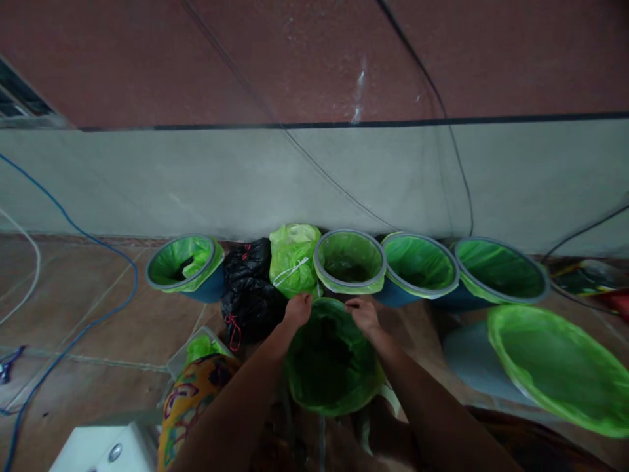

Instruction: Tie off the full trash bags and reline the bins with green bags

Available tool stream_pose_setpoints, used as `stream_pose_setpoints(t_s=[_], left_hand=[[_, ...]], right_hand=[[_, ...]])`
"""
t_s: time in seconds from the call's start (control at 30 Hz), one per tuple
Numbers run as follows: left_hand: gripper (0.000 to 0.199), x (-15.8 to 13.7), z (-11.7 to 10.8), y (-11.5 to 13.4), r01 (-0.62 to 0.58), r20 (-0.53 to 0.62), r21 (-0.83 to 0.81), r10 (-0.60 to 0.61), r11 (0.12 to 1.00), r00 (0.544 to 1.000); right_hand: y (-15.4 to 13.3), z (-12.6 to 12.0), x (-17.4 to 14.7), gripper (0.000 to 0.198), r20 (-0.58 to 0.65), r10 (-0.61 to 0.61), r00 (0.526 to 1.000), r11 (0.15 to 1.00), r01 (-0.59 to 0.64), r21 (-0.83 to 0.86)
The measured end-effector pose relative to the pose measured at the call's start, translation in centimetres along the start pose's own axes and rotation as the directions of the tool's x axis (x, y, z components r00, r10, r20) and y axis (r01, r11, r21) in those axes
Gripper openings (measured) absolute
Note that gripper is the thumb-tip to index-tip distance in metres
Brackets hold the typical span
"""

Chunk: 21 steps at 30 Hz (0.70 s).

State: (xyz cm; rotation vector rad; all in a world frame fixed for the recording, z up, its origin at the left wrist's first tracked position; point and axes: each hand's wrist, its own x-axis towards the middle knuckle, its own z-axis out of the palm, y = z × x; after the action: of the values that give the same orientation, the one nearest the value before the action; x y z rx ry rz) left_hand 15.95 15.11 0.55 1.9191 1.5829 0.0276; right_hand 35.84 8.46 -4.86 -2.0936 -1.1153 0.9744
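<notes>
In front of me stands a bin lined with a green bin bag [334, 373], its mouth facing up and its inside dark. My left hand [298, 310] is closed on the bag's far rim at the left. On the same rim, a little to the right, my right hand [363, 316] pinches the bag's edge. Just beyond are a tied green bag [295, 259] with a white drawstring and a lined bin [350, 262] with a grey ring. Black bags [253, 295] with red ties lie left of my left hand.
More lined bins stand along the wall: one at the left [184, 262], others at the right [420, 262] [501, 269]. A grey bin [481, 360] with a green liner leans at the right. A blue cable [73, 219] crosses the tiled floor; a white box [105, 449] sits lower left.
</notes>
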Motion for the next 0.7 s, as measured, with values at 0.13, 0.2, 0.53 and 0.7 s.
stream_pose_setpoints(t_s=[0.13,0.2,0.53,0.7], left_hand=[[0.027,0.1,1.1,-1.6,-0.036,0.005,-0.057,0.036,0.998,0.999],[0.03,-0.1,1.6,-2.5,-0.051,-0.02,-0.106,0.049,0.993,0.999],[0.038,-0.6,2.3,-3.5,-0.019,-0.046,-0.03,0.017,0.999,0.999],[0.041,-0.7,2.2,-3.8,-0.064,-0.038,-0.037,0.063,0.997,0.997]], right_hand=[[0.5,0.1,0.1,0.016,-0.025,0.005,1.0,0.997,-0.004,0.076],[0.4,0.1,-0.2,0.016,-0.05,-0.046,0.998,0.997,0.049,0.052],[2.0,-0.3,-2.8,0.024,0.028,-0.53,0.848,0.685,0.447,-0.576],[1.9,-0.7,-4.1,0.024,0.063,-0.505,0.861,0.606,0.405,-0.685]])
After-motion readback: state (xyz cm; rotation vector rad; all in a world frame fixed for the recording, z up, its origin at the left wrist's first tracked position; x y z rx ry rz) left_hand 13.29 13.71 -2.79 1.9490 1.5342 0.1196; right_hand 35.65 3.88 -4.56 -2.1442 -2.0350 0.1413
